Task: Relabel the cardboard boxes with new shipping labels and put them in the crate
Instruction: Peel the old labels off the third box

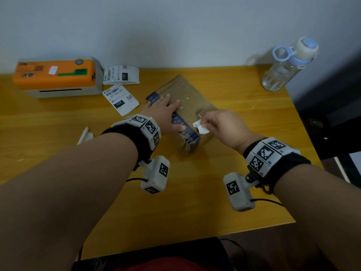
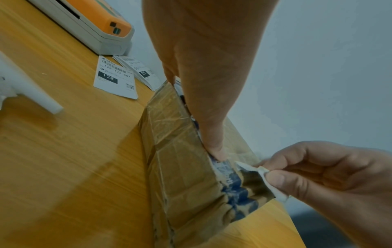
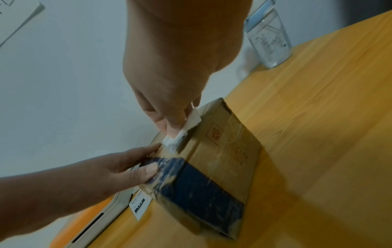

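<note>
A cardboard box (image 1: 192,94) with blue tape bands lies at the middle of the wooden table (image 1: 195,192). My left hand (image 1: 170,111) rests flat on the box top, fingers straight, thumb along the near taped edge. In the left wrist view the thumb of that hand (image 2: 212,134) presses the blue tape. My right hand (image 1: 210,124) pinches a torn white label scrap (image 1: 201,127) just above the box's near corner. The right wrist view shows the scrap (image 3: 182,132) still touching the box top (image 3: 229,139). Two printed shipping labels (image 1: 120,98) lie left of the box.
An orange and white label printer (image 1: 56,77) stands at the back left. A clear water bottle (image 1: 281,71) stands at the back right corner. A rolled white paper strip (image 1: 85,134) lies left of my left forearm. The table ends close on the right.
</note>
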Action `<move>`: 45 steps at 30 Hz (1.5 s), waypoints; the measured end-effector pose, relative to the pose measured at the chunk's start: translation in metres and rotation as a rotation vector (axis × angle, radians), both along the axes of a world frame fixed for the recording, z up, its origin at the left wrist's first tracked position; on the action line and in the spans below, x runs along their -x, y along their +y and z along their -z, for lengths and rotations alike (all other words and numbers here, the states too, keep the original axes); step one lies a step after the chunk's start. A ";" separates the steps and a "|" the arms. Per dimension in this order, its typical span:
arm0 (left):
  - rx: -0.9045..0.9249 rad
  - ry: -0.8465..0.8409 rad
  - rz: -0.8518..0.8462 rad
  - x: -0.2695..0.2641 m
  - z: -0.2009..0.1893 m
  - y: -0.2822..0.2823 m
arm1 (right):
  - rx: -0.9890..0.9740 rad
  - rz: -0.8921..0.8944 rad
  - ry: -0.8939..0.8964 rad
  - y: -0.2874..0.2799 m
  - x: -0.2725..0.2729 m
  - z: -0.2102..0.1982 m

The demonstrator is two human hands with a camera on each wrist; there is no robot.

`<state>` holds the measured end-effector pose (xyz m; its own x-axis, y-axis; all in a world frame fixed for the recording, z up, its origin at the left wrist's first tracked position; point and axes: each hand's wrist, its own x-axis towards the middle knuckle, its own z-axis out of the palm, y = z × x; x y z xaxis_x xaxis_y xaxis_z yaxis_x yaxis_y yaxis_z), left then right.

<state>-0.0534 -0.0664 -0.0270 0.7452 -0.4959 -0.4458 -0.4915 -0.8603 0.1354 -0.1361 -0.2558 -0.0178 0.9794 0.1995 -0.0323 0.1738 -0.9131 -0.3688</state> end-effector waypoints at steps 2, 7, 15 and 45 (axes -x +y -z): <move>-0.004 -0.001 -0.001 0.000 0.000 0.000 | 0.019 -0.044 -0.061 0.000 0.007 0.005; 0.009 0.011 -0.008 -0.001 -0.001 0.000 | -0.088 0.143 -0.133 -0.015 0.025 0.004; 0.028 -0.023 -0.013 0.003 -0.003 -0.003 | -0.231 0.228 0.022 -0.007 0.010 -0.010; 0.390 0.128 -0.177 0.001 -0.019 -0.003 | -0.860 0.523 -0.051 -0.013 0.003 -0.015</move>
<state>-0.0542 -0.0691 -0.0084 0.7848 -0.5149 -0.3448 -0.2994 -0.8022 0.5166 -0.1392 -0.2688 -0.0024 0.9469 -0.3198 -0.0347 -0.1381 -0.3070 -0.9416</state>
